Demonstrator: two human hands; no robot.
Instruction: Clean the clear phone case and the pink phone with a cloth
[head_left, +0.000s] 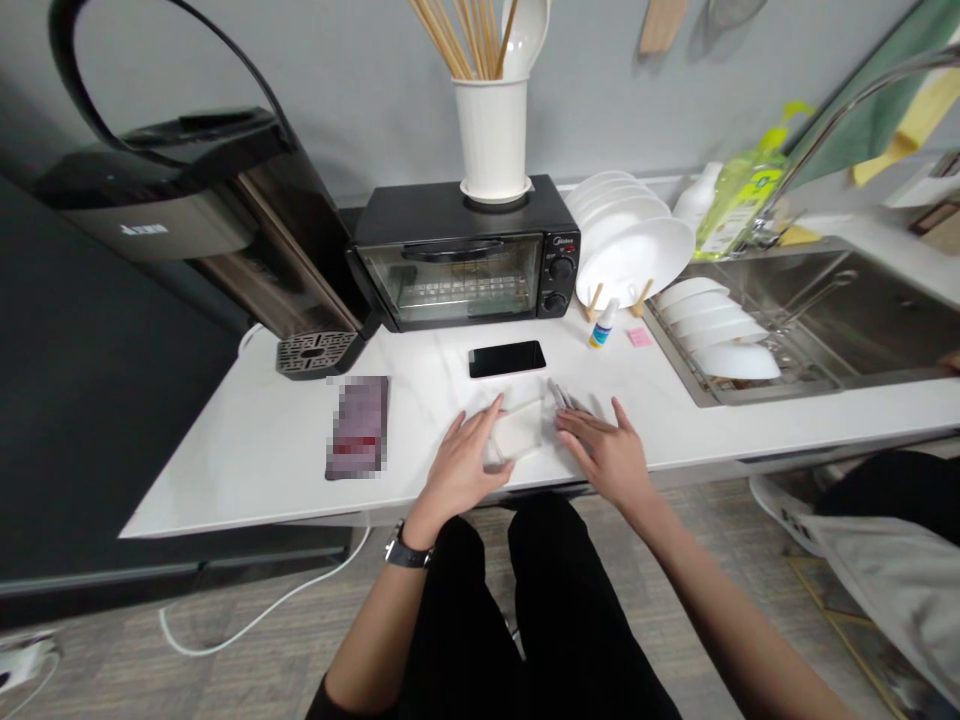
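Observation:
My left hand (466,458) rests at the counter's front edge, its thumb and index finger around the left end of a pale, squarish, flat piece (520,430). Whether that piece is cloth or plastic I cannot tell. To its right, my right hand (609,452) lies low over the counter with its fingers stretched and spread. Its fingertips touch or nearly touch a slim grey object (557,393), partly hidden and too blurred to name. A phone (507,360) with a dark screen lies just behind the pale piece.
A purple pouch-like item (360,425), pixelated, lies left on the white counter (247,470). Behind stand a drinks dispenser (247,220), toaster oven (465,275), racked plates (637,250) and small spray bottle (604,323). Right are bowls (739,360) and the sink (885,320).

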